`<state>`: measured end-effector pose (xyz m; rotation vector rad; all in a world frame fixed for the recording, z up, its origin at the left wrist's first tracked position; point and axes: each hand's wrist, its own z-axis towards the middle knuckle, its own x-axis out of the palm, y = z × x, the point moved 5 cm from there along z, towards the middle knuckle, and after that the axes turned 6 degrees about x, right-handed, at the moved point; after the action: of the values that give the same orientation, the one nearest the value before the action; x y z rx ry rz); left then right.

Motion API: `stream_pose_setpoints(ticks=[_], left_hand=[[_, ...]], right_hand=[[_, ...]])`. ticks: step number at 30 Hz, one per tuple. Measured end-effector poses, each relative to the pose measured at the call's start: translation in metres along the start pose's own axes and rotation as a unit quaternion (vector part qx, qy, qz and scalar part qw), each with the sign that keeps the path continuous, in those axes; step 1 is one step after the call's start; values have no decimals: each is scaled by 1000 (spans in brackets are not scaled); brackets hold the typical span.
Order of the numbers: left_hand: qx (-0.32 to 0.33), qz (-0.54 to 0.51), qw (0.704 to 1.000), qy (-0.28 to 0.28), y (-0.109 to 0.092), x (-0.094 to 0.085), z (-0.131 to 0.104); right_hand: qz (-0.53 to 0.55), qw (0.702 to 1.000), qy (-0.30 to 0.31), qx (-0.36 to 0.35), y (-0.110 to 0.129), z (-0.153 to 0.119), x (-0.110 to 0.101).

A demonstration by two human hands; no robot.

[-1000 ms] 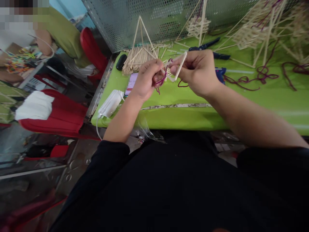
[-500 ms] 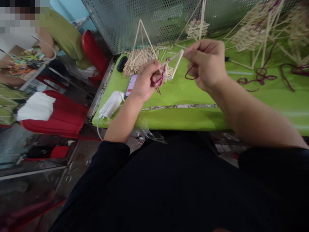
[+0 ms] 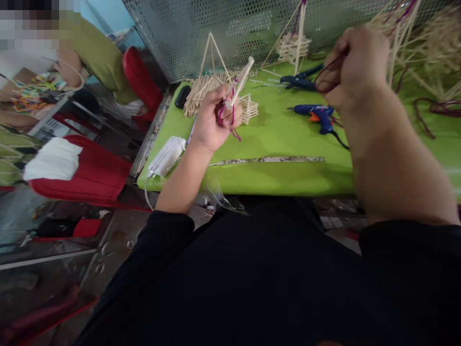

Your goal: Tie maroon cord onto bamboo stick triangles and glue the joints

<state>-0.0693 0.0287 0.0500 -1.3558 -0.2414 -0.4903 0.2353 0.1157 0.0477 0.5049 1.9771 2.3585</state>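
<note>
Green tabletop (image 3: 273,139) fills mid-frame, perforated metal panel behind it, stick frames along the back edge.

Left hand (image 3: 212,120), frame centre-left, is closed around a pale stick (image 3: 240,82) that angles up and right out of the fist. Purple yarn (image 3: 230,115) is wrapped at the stick's lower end and dangles below the fingers.

Right hand (image 3: 355,65), upper right, is pinched shut on the far end of that yarn, raised well apart from the left. The strand between the two hands is too thin to trace.

Handling, my read: stick is light, stiff, thin, likely snaps if bent, so hold low near the wrap as now. Yarn is soft and limp, little slip; it needs tension or the wrap loosens.

Also on the tabletop: blue glue gun (image 3: 317,114) right of centre, dark pliers (image 3: 298,80) behind it, stick pile (image 3: 201,89) upper centre-left, white mask (image 3: 166,154) at the left edge. Another person's sleeve shows upper left.
</note>
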Motion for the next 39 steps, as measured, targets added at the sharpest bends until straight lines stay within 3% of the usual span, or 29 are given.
stream_pose_setpoints(ticks=[1,3,8,11,13,19,32,36,39], left_hand=[[-3,1,1000,-4,0,-1,0],[-10,2,1000,-10,0,-1,0],[-13,9,1000,-19,0,-3,0],[-9,-2,1000,-8,0,-3,1],[-9,-10,1000,0,0,-2,0],[-18,-9,1000,20,3,2,-2],[-43,24,996,75,19,11,-1],[-53,33,996,67,16,10,-2],[-50,16,995,88,12,9,-2]], right_hand=[[5,999,-33,-9,-2,-6,1],[-2,999,-21,-33,-1,-25,15],[-101,985,121,-76,7,-73,50],[-180,958,207,-85,8,-83,54],[-201,947,226,-104,8,-85,53],[-194,943,238,-129,13,-104,63],[-125,963,179,-154,17,-153,90],[-68,976,129,-160,16,-148,87],[-35,984,82,-151,21,-130,76]])
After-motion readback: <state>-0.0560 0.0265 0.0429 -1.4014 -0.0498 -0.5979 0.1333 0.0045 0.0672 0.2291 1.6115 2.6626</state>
